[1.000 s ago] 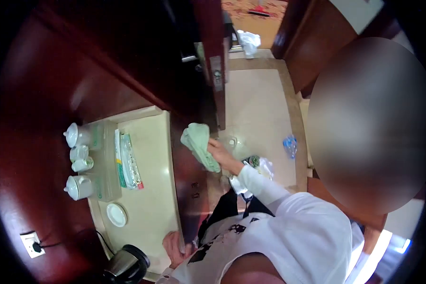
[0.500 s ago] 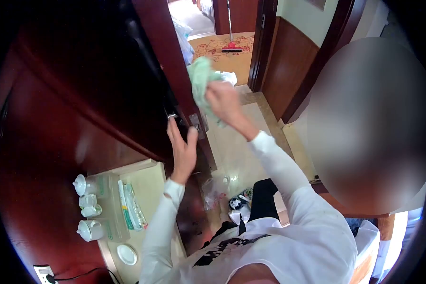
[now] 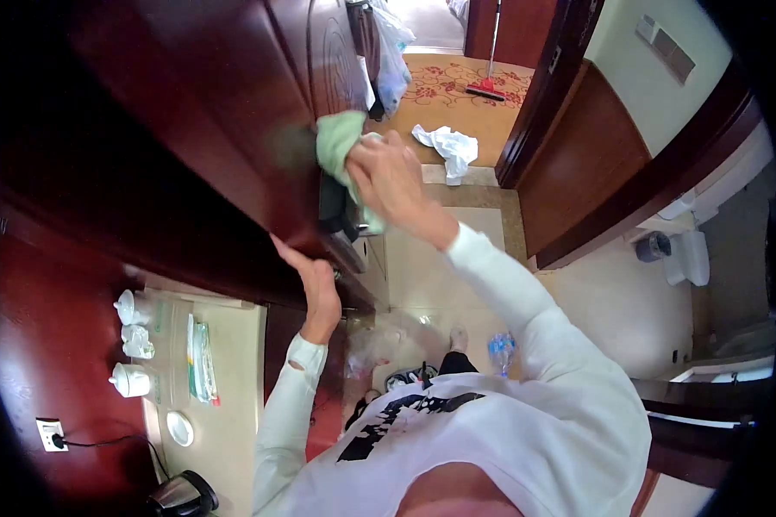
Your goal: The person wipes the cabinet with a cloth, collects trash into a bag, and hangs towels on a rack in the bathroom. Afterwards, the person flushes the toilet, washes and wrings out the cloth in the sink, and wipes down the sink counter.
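My right hand (image 3: 395, 179) is closed around a pale green cloth (image 3: 340, 142). The cloth lies against the dark red wooden door (image 3: 263, 129), and part of it hangs beside the black door lock (image 3: 333, 205). Lower down, my left hand (image 3: 319, 297) has its fingers stretched out along the door's lower part and holds nothing. Whether its fingertips press on the wood I cannot tell.
White lidded cups (image 3: 132, 380) and packaged items (image 3: 202, 366) sit on the counter (image 3: 239, 370) at left, near an electric kettle (image 3: 184, 495). A crumpled white cloth (image 3: 448, 148) lies in the doorway, with a red broom (image 3: 486, 89) beyond. Water bottles (image 3: 501, 351) stand on the floor.
The door has swung so its carved face shows. My right hand has brought the green cloth from the air beside the door onto it. My left hand has moved lower.
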A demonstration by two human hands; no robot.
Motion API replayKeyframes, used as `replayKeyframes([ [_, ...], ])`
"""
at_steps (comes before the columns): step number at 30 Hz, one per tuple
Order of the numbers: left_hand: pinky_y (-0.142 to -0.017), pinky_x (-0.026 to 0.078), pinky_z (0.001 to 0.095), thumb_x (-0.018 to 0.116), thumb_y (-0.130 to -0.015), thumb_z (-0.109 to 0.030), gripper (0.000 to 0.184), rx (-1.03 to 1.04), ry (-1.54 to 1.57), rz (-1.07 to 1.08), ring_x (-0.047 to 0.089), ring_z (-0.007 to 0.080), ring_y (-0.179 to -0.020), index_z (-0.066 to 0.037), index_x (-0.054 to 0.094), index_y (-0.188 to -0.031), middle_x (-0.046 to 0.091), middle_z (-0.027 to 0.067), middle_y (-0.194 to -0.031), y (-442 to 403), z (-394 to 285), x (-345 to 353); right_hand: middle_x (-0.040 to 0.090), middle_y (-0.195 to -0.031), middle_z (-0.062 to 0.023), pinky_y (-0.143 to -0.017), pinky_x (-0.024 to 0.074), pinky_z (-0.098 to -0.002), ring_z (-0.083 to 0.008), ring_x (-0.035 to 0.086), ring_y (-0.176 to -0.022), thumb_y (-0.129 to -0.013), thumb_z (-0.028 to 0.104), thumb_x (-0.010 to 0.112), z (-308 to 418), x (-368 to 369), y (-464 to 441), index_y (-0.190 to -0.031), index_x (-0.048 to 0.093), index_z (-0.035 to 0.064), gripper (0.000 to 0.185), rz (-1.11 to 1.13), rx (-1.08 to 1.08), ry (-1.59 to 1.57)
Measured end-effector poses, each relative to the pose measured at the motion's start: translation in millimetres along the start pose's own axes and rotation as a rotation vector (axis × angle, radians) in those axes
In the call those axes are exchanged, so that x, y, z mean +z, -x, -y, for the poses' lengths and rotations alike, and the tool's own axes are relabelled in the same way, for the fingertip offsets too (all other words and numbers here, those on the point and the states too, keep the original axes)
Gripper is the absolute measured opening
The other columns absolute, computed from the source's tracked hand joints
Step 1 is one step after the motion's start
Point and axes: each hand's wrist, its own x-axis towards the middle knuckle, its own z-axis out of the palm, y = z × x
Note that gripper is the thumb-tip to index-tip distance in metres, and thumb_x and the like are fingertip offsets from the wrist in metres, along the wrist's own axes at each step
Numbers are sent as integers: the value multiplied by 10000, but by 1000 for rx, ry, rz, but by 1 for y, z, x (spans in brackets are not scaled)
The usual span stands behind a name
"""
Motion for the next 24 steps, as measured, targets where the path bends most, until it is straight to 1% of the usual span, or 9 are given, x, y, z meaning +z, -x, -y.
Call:
replayKeyframes([
  [2,-1076,-28,352,315,-931,-426,754,-9,-16,18,-49,215,-1337,-26,-146,-1374,-119,84,-1458,8,2,14,578,-759,-49,-640,428,-383,-265,522,-768,-650,111,574,11,-31,16,-720,638,136,98,-77,-175,91],
  [4,-1074,-52,345,383,-892,-261,762,45,26,41,-85,213,-1337,-18,-160,-1368,-137,86,-1457,15,-3,34,563,-735,-74,-639,428,-386,-281,520,-770,-666,149,594,7,-46,20,-733,624,107,84,-65,-208,31],
  [6,-1060,-65,366,391,-835,-524,972,31,-53,59,-112,267,-1328,65,-218,-1313,-187,184,-1423,15,-10,58,562,-715,-75,-618,442,-387,-280,528,-734,-668,135,589,-16,-52,13,-745,628,108,90,-79,-174,108],
  [8,-1062,-54,425,443,-818,-524,992,151,-68,141,-138,331,-1326,49,-183,-1332,-214,212,-1414,13,-30,79,604,-785,-62,-653,449,-396,-274,554,-791,-681,135,580,-52,-50,2,-771,638,149,109,1,-8,277],
  [12,-1064,43,434,489,-844,-456,884,163,-93,328,24,344,-1334,17,-28,-1383,-28,232,-1436,11,-51,105,610,-840,-124,-693,440,-407,-327,565,-812,-804,209,494,-134,-69,19,-832,619,86,178,-56,116,163],
  [13,-1052,105,472,525,-829,-379,733,162,2,232,150,385,-1299,43,210,-1340,190,234,-1395,7,-50,115,610,-883,-135,-727,439,-398,-335,551,-837,-811,207,482,-144,-82,35,-897,629,83,210,-84,272,167],
  [15,-1043,124,487,547,-811,-353,639,211,-151,265,193,391,-1281,46,314,-1253,278,224,-1345,-5,-31,132,609,-895,-138,-753,424,-375,-329,532,-841,-825,199,480,-145,-121,73,-950,624,70,229,-174,558,183],
  [17,-1001,182,541,608,-747,-218,353,317,-430,306,290,389,-1233,-2,501,-1005,466,171,-1176,-18,-12,160,603,-859,-118,-745,408,-355,-292,516,-801,-841,143,470,-141,-156,117,-930,612,43,195,-350,484,224],
  [24,-962,221,581,623,-727,-167,284,492,-490,513,472,302,-970,-61,516,-968,503,106,-868,-54,14,276,594,-908,-140,-716,418,-389,-317,548,-892,-721,14,554,-98,-248,138,-901,613,33,191,-369,-13,599],
])
